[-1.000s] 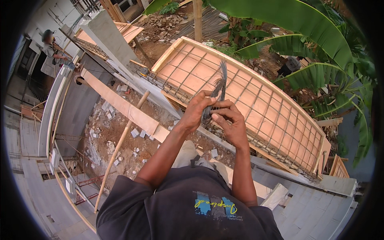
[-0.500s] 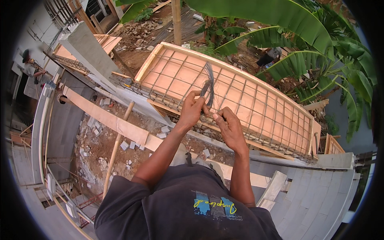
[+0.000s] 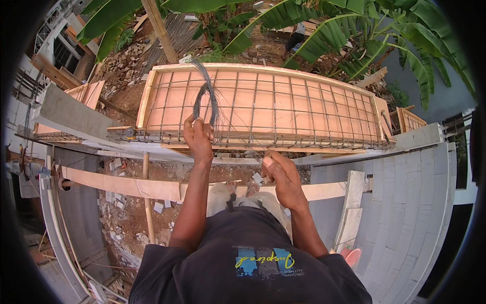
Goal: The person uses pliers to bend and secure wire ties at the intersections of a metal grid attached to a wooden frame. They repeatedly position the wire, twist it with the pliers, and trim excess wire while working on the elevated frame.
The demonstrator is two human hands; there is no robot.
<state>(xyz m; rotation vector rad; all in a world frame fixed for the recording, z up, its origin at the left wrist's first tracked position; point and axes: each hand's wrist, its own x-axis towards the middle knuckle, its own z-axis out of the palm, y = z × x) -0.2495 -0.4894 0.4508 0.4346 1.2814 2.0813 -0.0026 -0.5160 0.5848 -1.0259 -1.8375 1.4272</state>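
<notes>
A looped bundle of thin dark tie wire (image 3: 212, 104) stands up from my left hand (image 3: 198, 139), whose fingers are closed round its lower end. To the right and a little nearer to me, my right hand (image 3: 283, 177) is pinched on loose wire strands (image 3: 248, 144) that run across from the bundle. Below and beyond both hands, a grid of steel rebar (image 3: 274, 109) lies inside a shallow wooden formwork tray (image 3: 145, 99) with a reddish plywood bottom. The fingertips of the right hand partly hide the strand ends.
Under me a narrow plywood plank (image 3: 121, 185) crosses a pit with rubble, and a wooden pole (image 3: 147, 202) passes beneath it. Grey block walls (image 3: 405, 202) flank the pit. A yellow-black tape measure (image 3: 130, 133) sits by the tray's left end. Banana leaves (image 3: 334, 35) hang beyond.
My hands have moved apart: the left went left with the wire bundle, the right down and slightly left, drawing strands out between them. My view has turned, levelling the formwork tray.
</notes>
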